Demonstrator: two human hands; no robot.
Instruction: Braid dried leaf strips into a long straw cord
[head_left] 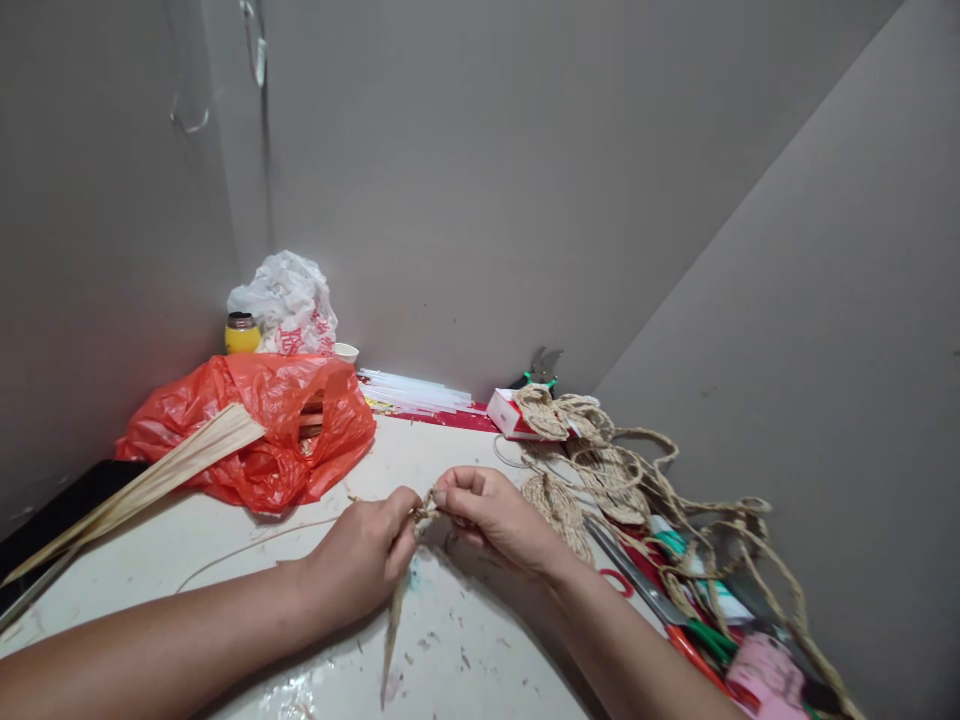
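Taking the hands as the clock's centre, I see the left hand [364, 550] and right hand [491, 510] close together, each pinching a twisted fibre strand [426, 512] above the white table [465, 625], its loose tail hanging towards six. The tabletop is stained and strewn with flecks. At ten sits a crumpled red bag [255, 430], with a dry leaf strip [161, 475] slanting across nine; white sticks [416, 392] lie at twelve, braided rope [611, 470] heaps at two to three, and scissors [645, 585] at four. Plain grey walls [465, 180] close in behind.
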